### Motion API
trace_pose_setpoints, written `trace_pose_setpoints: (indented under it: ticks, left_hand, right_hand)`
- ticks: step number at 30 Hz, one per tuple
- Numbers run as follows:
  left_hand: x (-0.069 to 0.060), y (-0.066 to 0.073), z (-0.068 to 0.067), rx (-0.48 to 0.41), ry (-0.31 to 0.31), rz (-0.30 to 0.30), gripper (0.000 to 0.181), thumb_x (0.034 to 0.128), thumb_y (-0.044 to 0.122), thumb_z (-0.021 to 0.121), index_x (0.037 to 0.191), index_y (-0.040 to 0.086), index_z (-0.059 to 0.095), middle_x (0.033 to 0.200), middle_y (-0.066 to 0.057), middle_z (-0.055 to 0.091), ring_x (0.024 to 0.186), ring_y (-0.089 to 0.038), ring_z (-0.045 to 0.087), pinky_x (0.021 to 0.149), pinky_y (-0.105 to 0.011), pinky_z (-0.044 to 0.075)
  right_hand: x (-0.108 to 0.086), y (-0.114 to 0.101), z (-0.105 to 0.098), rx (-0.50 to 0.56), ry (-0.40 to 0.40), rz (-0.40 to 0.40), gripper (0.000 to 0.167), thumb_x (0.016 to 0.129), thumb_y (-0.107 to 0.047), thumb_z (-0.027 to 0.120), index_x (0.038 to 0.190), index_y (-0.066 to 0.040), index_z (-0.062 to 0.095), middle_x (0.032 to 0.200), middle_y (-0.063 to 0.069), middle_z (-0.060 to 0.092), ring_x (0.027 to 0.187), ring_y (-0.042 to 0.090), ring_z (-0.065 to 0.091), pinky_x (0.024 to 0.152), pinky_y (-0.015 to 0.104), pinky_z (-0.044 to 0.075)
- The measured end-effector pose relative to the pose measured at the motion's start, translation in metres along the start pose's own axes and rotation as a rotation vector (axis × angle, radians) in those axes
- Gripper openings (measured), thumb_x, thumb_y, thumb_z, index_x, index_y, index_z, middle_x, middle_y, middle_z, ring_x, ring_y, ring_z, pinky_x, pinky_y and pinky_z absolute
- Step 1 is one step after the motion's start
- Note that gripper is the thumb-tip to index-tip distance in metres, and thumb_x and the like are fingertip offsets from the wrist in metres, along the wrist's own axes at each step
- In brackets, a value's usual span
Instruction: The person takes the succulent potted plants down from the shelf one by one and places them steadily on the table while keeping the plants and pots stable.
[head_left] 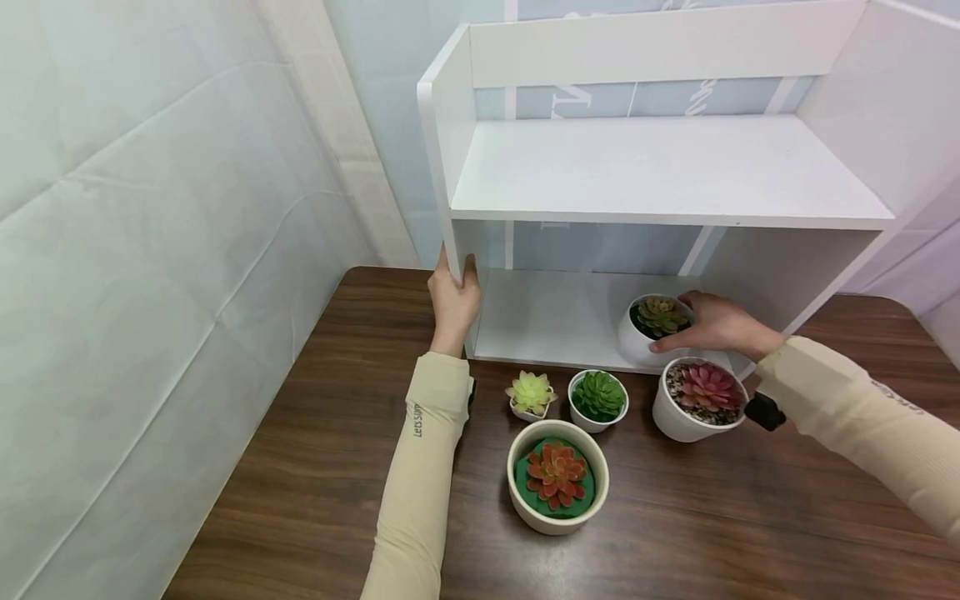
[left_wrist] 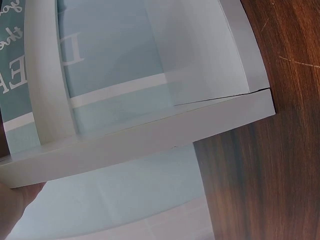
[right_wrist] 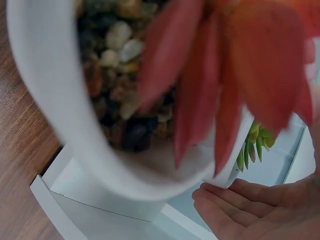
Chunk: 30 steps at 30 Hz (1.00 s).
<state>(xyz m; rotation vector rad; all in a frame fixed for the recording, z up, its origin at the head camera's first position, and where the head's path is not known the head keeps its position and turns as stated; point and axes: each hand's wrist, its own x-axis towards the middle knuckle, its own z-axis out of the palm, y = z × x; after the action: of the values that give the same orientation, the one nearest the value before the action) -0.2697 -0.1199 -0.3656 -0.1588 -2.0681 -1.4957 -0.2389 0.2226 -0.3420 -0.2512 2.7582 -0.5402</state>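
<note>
A white two-tier shelf [head_left: 667, 167] stands on the table, and my left hand [head_left: 453, 304] grips the edge of its left side panel, thumb on the inner face. In the left wrist view only part of that hand [left_wrist: 15, 207] shows at the panel. On the lower board, toward the right, is a white pot with a green-brown succulent [head_left: 660, 318]. My right hand [head_left: 716, 323] holds this pot from its right side, thumb in front. Below the right wrist stands a white pot with a red succulent [head_left: 701, 398], which fills much of the right wrist view.
In front of the shelf stand a small yellow-green succulent [head_left: 531, 393], a green succulent in a white pot [head_left: 597, 398] and a larger cream pot with a red-orange succulent [head_left: 557, 479]. The brown table [head_left: 322, 450] meets a white cloth [head_left: 150, 250] on the left.
</note>
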Motion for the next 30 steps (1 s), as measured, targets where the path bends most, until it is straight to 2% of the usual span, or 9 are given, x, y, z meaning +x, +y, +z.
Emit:
trace_pose_setpoints:
  ticks: [9,16,24,30]
  left_hand:
    - [0.0,-0.001,0.0,-0.003,-0.002,-0.003,0.038,0.0972,0.005,0.049,0.135,0.0,0.049,0.127,-0.026,0.058,0.118,-0.038,0.057,0.096,-0.05,0.048]
    - [0.0,0.0,-0.001,0.005,0.001,-0.005,0.038,0.097,0.005,0.049,0.135,0.0,0.049,0.127,-0.025,0.059,0.118,-0.036,0.058,0.095,-0.049,0.049]
    - [0.0,0.0,-0.002,-0.009,0.003,0.005,0.037,0.0966,0.004,0.049,0.134,-0.002,0.049,0.126,-0.026,0.059,0.116,-0.04,0.058,0.094,-0.051,0.048]
    - [-0.001,0.0,-0.001,-0.01,-0.005,0.002,0.039,0.0971,0.005,0.049,0.135,-0.001,0.048,0.128,-0.025,0.058,0.117,-0.039,0.057,0.094,-0.05,0.049]
  right_hand:
    - [0.0,-0.002,0.0,-0.003,0.032,0.005,0.11,0.07,-0.057,0.078,0.136,0.018,0.031,0.131,0.041,0.043,0.116,0.053,0.046,0.093,0.06,0.041]
    - [-0.003,-0.008,-0.005,0.006,0.074,-0.009,0.11,0.07,-0.057,0.078,0.137,0.017,0.032,0.133,0.041,0.041,0.118,0.055,0.044,0.096,0.061,0.038]
    - [-0.014,-0.02,-0.013,0.023,0.12,0.01,0.112,0.071,-0.06,0.076,0.142,0.013,0.029,0.137,0.037,0.039,0.121,0.053,0.041,0.096,0.062,0.037]
    - [-0.026,-0.026,-0.019,0.03,0.179,0.012,0.104,0.07,-0.06,0.076,0.139,0.008,0.037,0.133,0.033,0.046,0.117,0.05,0.046,0.092,0.061,0.04]
